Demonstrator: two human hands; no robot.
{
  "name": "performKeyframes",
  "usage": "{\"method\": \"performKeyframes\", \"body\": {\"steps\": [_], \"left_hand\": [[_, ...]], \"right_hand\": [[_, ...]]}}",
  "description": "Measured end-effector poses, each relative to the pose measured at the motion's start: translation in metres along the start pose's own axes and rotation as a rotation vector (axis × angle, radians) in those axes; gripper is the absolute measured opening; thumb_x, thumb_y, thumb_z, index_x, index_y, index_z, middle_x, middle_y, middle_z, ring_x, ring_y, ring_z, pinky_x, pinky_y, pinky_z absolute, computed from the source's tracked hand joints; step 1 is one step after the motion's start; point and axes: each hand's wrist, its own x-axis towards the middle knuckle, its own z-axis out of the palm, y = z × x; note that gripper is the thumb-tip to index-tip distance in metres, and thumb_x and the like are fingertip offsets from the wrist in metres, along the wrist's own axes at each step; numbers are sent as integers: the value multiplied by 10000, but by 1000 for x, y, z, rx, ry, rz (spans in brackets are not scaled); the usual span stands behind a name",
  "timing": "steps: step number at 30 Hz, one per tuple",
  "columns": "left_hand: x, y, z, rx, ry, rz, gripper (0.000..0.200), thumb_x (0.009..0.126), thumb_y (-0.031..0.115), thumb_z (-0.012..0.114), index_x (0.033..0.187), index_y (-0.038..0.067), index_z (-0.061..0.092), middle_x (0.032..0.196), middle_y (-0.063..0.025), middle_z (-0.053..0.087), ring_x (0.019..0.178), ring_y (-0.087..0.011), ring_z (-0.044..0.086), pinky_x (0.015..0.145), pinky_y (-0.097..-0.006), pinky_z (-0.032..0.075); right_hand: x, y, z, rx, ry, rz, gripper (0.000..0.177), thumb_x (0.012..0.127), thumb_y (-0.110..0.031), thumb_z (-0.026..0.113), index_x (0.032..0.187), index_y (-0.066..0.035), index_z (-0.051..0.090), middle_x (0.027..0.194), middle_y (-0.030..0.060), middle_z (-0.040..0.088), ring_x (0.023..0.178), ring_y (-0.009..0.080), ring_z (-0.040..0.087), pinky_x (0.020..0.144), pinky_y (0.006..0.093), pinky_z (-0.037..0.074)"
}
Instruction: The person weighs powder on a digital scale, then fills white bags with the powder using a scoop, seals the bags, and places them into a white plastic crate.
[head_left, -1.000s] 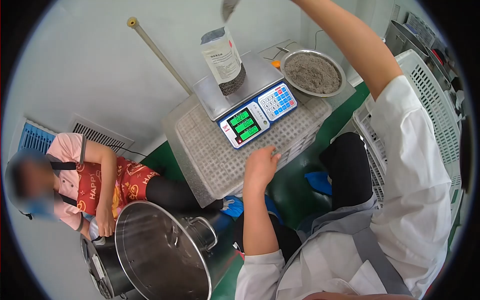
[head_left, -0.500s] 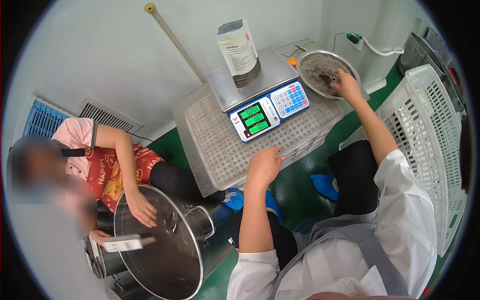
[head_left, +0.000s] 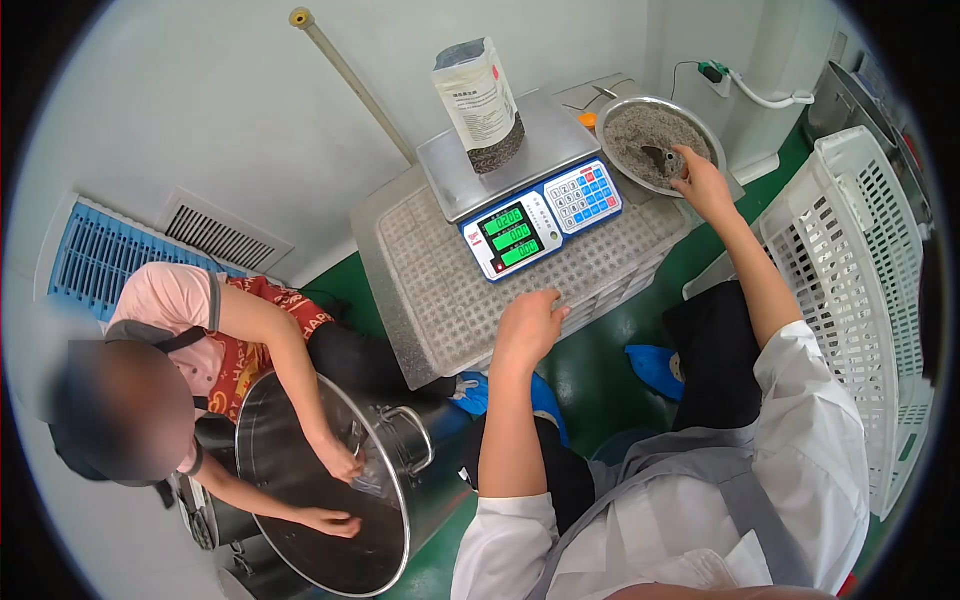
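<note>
My right hand [head_left: 703, 185] is at the near rim of a steel bowl [head_left: 718, 160] holding a grey-brown, powdery or granular material [head_left: 650, 130]. Thumb and forefinger are spread around the round handle end of a scoop [head_left: 671, 158], without a visible grip on it. Beside the front edge of the grey perforated crate top [head_left: 420, 270], my left hand [head_left: 530, 325] hovers with loosely bent fingers apart and nothing in them. A white pouch [head_left: 480, 110] with a dark lower part stands upright, top open, on the metal plate of a digital scale [head_left: 540, 215] with lit green displays.
A co-worker [head_left: 240, 330] at the left leans over a large steel pot [head_left: 405, 500], both hands inside its mouth. White perforated baskets [head_left: 850, 300] stand at my right. A pole [head_left: 350, 85] leans on the wall, and a plugged cable [head_left: 765, 92] hangs by the pipe.
My right thumb and forefinger have spread apart near the scoop's handle. The co-worker has leaned further over the pot, and the white object in their hand is out of sight.
</note>
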Motion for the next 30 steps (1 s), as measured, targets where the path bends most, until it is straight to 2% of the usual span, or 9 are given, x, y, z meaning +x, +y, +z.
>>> {"method": "performKeyframes", "body": {"steps": [7, 10, 15, 17, 19, 21, 24, 28, 30], "left_hand": [[1, 2, -2, -16, -5, -23, 302, 822, 214, 634, 1049, 16, 637, 858, -185, 653, 850, -354, 614, 748, -421, 466], [3, 2, -5, -10, -15, -34, 305, 823, 218, 632, 1052, 16, 636, 866, -186, 654, 857, -355, 614, 751, -418, 467], [12, 10, -11, -32, -44, -70, 318, 822, 222, 632, 1067, 20, 638, 876, -187, 658, 855, -352, 619, 761, -406, 470], [14, 11, -10, -50, -26, -40, 319, 821, 221, 632, 1067, 19, 640, 876, -187, 658, 854, -350, 620, 761, -405, 470], [16, 17, -12, -71, -15, -40, 319, 820, 220, 633, 1067, 18, 641, 877, -187, 659, 854, -348, 620, 761, -404, 470], [15, 17, -12, -66, -32, -32, 296, 831, 210, 618, 1046, 7, 637, 946, -218, 643, 924, -380, 597, 797, -450, 460], [14, 16, -9, -69, -31, -20, 296, 834, 209, 617, 1050, 7, 635, 960, -215, 642, 932, -376, 597, 799, -451, 460], [14, 16, -13, -76, -52, -60, 295, 834, 207, 616, 1052, 9, 634, 959, -210, 643, 937, -374, 595, 798, -455, 460], [15, 13, -13, -57, -14, -60, 316, 817, 203, 642, 1072, 17, 641, 866, -180, 661, 835, -340, 626, 754, -401, 472]], "right_hand": [[25, -6, 8, 46, -22, -23, 457, 752, -180, 705, 1168, -82, 542, 756, 119, 610, 741, 302, 608, 672, 416, 466], [38, 2, 18, 20, -4, -17, 359, 782, -234, 684, 1094, -79, 596, 755, 120, 622, 741, 302, 613, 659, 416, 469], [61, 33, 40, -111, 130, -178, 204, 838, -263, 617, 906, -71, 609, 779, 148, 626, 754, 345, 607, 650, 446, 464], [64, 34, 27, -119, 192, -175, 202, 864, -264, 582, 856, -62, 582, 751, 157, 617, 729, 365, 594, 639, 470, 451], [69, 27, 11, -129, 192, -62, 216, 871, -269, 574, 862, -53, 577, 719, 163, 607, 710, 372, 590, 624, 476, 446], [72, 22, -1, -98, 256, -67, 231, 874, -272, 570, 855, -42, 576, 693, 171, 602, 684, 377, 589, 612, 471, 448], [70, 23, -8, 37, 345, 2, 261, 868, -287, 580, 816, -32, 580, 680, 174, 603, 654, 384, 583, 608, 456, 459], [81, 41, 14, 111, 352, 137, 340, 858, -299, 595, 702, 3, 587, 624, 151, 615, 603, 328, 605, 592, 417, 468], [85, 58, 37, 184, 319, 190, 359, 855, -298, 599, 674, 13, 591, 610, 139, 622, 591, 301, 614, 590, 403, 471]]}}
